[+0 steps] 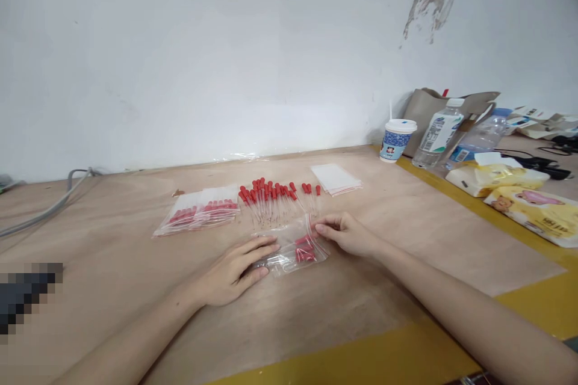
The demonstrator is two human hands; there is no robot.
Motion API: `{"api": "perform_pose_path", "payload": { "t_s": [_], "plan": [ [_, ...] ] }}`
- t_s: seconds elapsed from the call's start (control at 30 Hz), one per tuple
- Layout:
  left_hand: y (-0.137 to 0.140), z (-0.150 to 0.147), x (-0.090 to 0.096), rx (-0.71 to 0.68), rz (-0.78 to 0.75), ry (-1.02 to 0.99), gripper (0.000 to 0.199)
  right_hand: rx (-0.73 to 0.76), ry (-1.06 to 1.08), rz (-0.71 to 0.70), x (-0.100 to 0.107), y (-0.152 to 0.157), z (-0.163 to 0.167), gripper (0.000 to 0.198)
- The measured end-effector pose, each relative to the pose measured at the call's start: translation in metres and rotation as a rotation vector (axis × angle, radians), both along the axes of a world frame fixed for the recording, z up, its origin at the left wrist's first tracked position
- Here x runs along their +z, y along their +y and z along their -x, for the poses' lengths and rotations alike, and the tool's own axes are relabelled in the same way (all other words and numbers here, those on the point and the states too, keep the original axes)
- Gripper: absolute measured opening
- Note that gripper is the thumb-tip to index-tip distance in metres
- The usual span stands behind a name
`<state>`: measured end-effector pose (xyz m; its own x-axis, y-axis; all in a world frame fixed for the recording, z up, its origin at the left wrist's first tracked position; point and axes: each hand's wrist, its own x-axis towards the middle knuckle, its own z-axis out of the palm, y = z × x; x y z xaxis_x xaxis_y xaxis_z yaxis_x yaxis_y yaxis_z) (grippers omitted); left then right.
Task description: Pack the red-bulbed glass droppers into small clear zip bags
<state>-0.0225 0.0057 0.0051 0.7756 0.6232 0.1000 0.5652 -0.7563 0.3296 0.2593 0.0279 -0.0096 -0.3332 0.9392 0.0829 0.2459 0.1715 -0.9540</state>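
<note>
Left grip point(229, 269), spread open, rests on a clear plastic zip bag point(284, 257); right grip point(347, 233) pinches its edge. Filled clear bags point(198, 215) lie left; red-bulbed slender droppers point(271, 192) remain loose.

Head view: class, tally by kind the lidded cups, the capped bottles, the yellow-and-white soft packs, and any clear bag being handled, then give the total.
Lidded cup: 1
Capped bottles: 2
Yellow-and-white packs: 2
Handled bag: 1
Total: 6
</note>
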Motion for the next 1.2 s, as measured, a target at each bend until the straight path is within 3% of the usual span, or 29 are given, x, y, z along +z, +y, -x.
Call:
{"api": "perform_pose_path", "payload": {
  "t_s": [0.1, 0.2, 0.3, 0.43, 0.6, 0.73, 0.87, 1.07, 1.2],
  "plan": [
    [0.0, -0.001, 0.001, 0.002, 0.008, 0.007, 0.042, 0.028, 0.067, 0.122, 0.005, -0.002, -0.002, 0.029],
    [0.0, -0.001, 0.0, -0.001, 0.002, 0.011, 0.041, -0.011, 0.058, 0.146, 0.004, 0.003, -0.009, 0.031],
    [0.0, 0.001, -0.003, -0.004, -0.012, -0.001, 0.04, -0.25, -0.046, 0.057, 0.001, 0.019, -0.016, 0.023],
    [0.0, 0.003, -0.005, -0.012, -0.02, -0.019, 0.038, -0.534, -0.377, -0.04, 0.004, 0.052, -0.015, 0.023],
    [-0.001, 0.003, -0.004, -0.01, -0.012, 0.015, 0.039, -0.569, -0.539, -0.04, 0.011, 0.084, 0.01, 0.038],
    [-0.003, 0.003, -0.001, 0.006, -0.016, 0.042, 0.042, -0.532, -0.556, -0.003, 0.019, 0.087, 0.02, 0.044],
    [-0.004, 0.003, 0.0, 0.029, -0.024, 0.047, 0.046, -0.468, -0.429, -0.054, 0.026, 0.068, 0.004, 0.045],
    [0.0, 0.001, -0.001, 0.007, -0.008, 0.043, 0.046, -0.457, 0.341, 0.038, 0.008, 0.027, -0.016, 0.049],
    [0.001, -0.002, -0.001, 0.013, 0.003, 0.056, 0.047, -0.542, 0.506, 0.062, -0.001, 0.012, -0.009, 0.047]
  ]
}}
